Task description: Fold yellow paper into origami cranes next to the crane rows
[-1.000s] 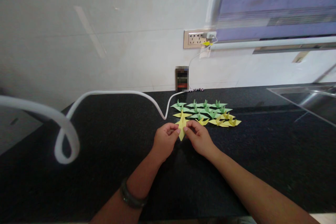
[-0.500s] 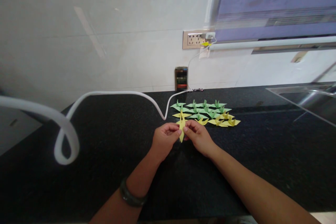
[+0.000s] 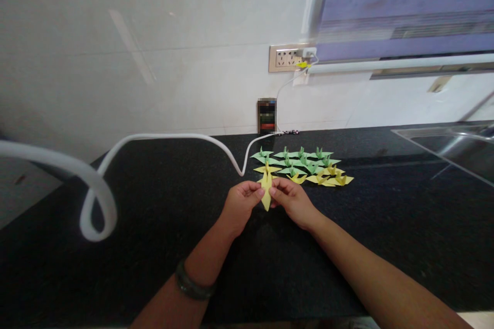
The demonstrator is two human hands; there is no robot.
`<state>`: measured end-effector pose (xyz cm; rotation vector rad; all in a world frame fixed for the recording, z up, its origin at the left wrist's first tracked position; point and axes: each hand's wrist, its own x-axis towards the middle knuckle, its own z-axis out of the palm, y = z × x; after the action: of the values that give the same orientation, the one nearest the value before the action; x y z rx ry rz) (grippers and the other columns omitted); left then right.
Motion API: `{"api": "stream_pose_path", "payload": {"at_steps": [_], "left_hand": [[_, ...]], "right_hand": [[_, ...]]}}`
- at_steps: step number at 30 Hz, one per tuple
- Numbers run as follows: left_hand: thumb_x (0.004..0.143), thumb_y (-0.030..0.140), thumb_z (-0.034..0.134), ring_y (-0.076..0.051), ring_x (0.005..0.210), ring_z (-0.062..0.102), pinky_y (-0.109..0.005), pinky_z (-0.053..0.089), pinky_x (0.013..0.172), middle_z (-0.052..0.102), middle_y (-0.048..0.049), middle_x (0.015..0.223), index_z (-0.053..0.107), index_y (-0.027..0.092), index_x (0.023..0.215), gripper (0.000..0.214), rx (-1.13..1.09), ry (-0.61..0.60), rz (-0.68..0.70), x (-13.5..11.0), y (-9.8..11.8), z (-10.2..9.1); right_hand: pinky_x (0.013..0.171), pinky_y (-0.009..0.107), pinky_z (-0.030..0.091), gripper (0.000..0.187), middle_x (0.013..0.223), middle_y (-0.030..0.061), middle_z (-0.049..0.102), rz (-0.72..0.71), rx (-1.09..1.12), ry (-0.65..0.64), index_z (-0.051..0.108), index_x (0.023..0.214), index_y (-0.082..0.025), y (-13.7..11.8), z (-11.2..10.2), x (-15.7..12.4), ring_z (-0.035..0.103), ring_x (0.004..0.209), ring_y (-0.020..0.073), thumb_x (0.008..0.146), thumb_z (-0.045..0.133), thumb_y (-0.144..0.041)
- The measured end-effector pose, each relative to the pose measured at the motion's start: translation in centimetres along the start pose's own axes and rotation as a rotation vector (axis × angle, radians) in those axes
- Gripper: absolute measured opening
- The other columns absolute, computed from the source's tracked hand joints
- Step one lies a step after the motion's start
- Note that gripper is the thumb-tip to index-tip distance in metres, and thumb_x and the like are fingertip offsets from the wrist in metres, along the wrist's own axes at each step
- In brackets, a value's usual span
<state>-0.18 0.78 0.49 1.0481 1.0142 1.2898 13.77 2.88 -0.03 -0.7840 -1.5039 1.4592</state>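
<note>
Between my two hands is a piece of folded yellow paper [image 3: 266,196], long and narrow with a pointed lower end and a split upper part. My left hand [image 3: 242,200] pinches its left edge, thumb on top. On the other edge, my right hand [image 3: 291,199] pinches it the same way, with its curled fingers partly behind the paper. Just beyond my hands, several green paper cranes [image 3: 303,153] stand in rows. Several yellow paper cranes [image 3: 341,180] sit in front of and beside them, one partly hidden behind the held paper.
All this is on a black countertop [image 3: 162,226]. A thick white cable [image 3: 170,136] loops across the left side. A phone-like device [image 3: 267,115], blurred out, leans against the wall below a socket panel [image 3: 285,58]. At the right is a metal sink [image 3: 455,144].
The folded yellow paper has turned slightly and now shows a wider face toward me. My hands have shifted only a little; the cranes stay where they were.
</note>
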Motion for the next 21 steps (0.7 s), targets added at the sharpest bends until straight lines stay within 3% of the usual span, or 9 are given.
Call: {"api": "stream_pose_path", "payload": {"at_steps": [11, 21], "left_hand": [[0.062, 0.027, 0.063, -0.010, 0.059, 0.055, -0.024, 0.044, 0.059, 0.062, -0.0013, 0.066, 0.058, 0.012, 0.072, 0.019, 0.057, 0.013, 0.015, -0.05, 0.19, -0.16], [0.060, 0.027, 0.063, -0.011, 0.055, 0.056, -0.022, 0.043, 0.053, 0.062, -0.0009, 0.061, 0.061, 0.013, 0.071, 0.018, 0.257, 0.180, 0.151, 0.07, -0.39, -0.18]], "right_hand": [[0.050, 0.020, 0.042, 0.014, 0.068, -0.0016, 0.050, 0.033, -0.030, 0.044, 0.054, 0.075, -0.016, -0.08, 0.11, 0.09, 0.048, 0.057, 0.0081, 0.072, 0.052, -0.030], [0.048, 0.019, 0.042, 0.014, 0.066, -0.0020, 0.047, 0.043, -0.043, 0.075, 0.052, 0.074, -0.016, 0.24, 0.22, 0.14, 0.046, 0.056, 0.0077, 0.072, 0.052, -0.030]]}}
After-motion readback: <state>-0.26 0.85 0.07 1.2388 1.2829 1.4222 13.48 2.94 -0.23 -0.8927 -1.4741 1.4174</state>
